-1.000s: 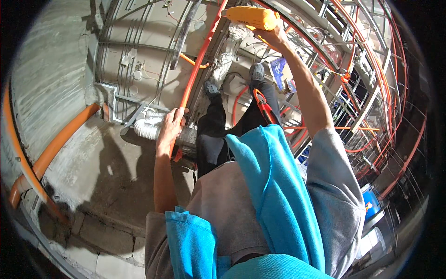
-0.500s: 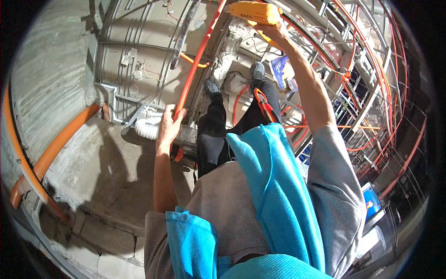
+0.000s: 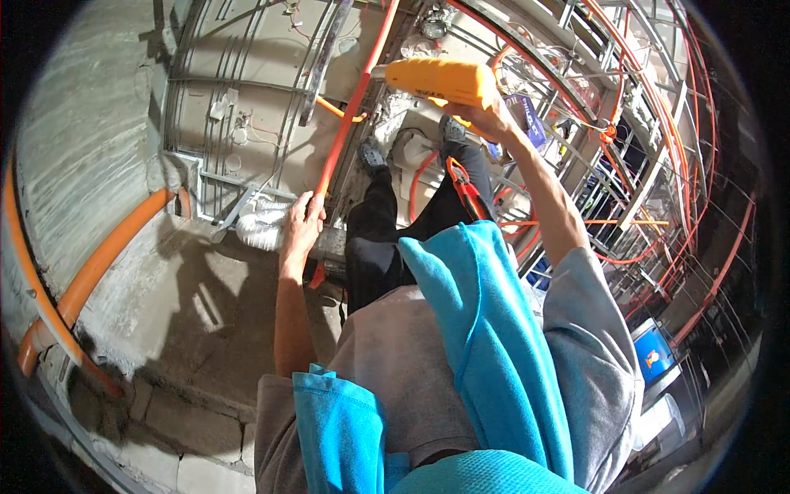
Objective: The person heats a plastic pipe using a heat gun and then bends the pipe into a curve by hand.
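My left hand (image 3: 304,226) is closed around the lower end of a long orange plastic conduit pipe (image 3: 350,115), which slants up and away to the right past the top of the view. In my right hand (image 3: 491,118) is a yellow heat gun (image 3: 440,79), gripped by its handle. Its pale nozzle (image 3: 378,72) points left, close beside the pipe; whether the two touch I cannot tell. An orange-handled tool (image 3: 467,189) hangs at my right thigh. A blue towel (image 3: 485,305) lies over my shoulders and chest.
Thick orange pipes (image 3: 107,247) run along the concrete wall at left. Metal framing (image 3: 247,82) spans the far area. More framing and orange conduits (image 3: 650,90) crowd the right side. A blue bucket (image 3: 654,354) stands at lower right, and a blue box (image 3: 527,119) lies beyond my feet.
My right hand has brought the heat gun nearer to me, and its nozzle is now beside the pipe. My left hand stays on the pipe's lower end with its fingers shifted.
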Demonstrator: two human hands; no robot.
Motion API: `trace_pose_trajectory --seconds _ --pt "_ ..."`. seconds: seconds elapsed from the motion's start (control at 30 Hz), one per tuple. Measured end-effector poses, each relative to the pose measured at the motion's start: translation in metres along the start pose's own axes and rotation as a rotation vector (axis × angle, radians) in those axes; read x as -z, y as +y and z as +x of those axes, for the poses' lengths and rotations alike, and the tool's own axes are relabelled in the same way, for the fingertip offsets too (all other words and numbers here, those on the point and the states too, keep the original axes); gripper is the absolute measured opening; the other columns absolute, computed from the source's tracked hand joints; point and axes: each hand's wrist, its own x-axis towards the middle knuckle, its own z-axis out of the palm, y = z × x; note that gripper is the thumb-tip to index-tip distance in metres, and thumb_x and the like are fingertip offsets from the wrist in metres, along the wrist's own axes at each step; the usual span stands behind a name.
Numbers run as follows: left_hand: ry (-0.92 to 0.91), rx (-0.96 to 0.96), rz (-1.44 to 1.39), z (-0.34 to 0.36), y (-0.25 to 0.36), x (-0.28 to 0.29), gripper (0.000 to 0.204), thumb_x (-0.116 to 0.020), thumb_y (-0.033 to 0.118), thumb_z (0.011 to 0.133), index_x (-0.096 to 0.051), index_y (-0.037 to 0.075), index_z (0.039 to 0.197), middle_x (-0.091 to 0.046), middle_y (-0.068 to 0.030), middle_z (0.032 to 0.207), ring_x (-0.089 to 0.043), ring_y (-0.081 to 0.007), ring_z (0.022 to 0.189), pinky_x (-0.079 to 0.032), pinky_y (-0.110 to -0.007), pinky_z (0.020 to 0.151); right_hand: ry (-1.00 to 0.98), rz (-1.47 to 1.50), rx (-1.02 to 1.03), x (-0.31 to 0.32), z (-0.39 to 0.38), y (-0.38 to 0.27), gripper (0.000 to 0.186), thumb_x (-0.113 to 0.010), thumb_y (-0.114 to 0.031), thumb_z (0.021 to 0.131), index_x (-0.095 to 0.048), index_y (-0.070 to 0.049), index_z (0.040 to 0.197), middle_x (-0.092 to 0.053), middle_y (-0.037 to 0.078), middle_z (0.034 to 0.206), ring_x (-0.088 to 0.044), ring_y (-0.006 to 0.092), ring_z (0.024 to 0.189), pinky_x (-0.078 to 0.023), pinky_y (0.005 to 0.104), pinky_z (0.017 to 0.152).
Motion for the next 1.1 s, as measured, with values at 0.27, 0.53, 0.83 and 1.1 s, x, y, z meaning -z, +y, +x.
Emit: trace_pose_trajectory --seconds 0.27,0.53,0.83,1.1 --pt "-0.007 -0.248 0.020 0.004 -0.015 0.003 0.034 -0.053 0.034 0.105 -0.067 0.003 0.107 -0.054 -0.0016 0.066 -0.046 -0.0100 0.055 -0.038 -0.028 0.051 -0.208 -0.594 0.382 -0.020 -0.040 -0.018 0.048 -0.083 -0.030 0.082 -0.066 -0.008 0.122 -0.069 0.012 0.115 -0.064 0.0317 0.107 -0.051 0.0437 0.094" --pt "-0.055 -0.043 -0.088 -0.003 -0.002 0.002 0.034 -0.054 0.033 0.104 -0.069 0.002 0.109 -0.052 0.0032 0.065 -0.041 -0.0061 0.051 -0.033 -0.028 0.046 -0.337 -0.557 0.377 -0.032 -0.062 -0.024 0.055 -0.083 -0.036 0.080 -0.064 -0.012 0.126 -0.066 0.013 0.122 -0.062 0.0333 0.113 -0.050 0.0453 0.098" --pt "-0.092 0.066 -0.177 -0.008 0.017 0.003 0.042 -0.055 0.043 0.104 -0.067 0.004 0.116 -0.049 0.0047 0.065 -0.043 -0.0030 0.048 -0.032 -0.022 0.043 -0.001 -0.777 0.345 -0.003 -0.004 0.009 0.044 -0.078 -0.039 0.084 -0.065 -0.009 0.114 -0.070 0.011 0.103 -0.069 0.0293 0.094 -0.057 0.0407 0.083" --pt "-0.094 0.118 -0.122 -0.004 0.008 0.006 0.044 -0.055 0.045 0.103 -0.063 0.006 0.122 -0.052 0.0032 0.068 -0.044 -0.0031 0.049 -0.032 -0.020 0.042 0.163 -0.659 0.156 0.017 0.067 0.004 0.051 -0.083 -0.032 0.077 -0.063 -0.004 0.114 -0.070 0.012 0.096 -0.068 0.0274 0.084 -0.058 0.0387 0.075"
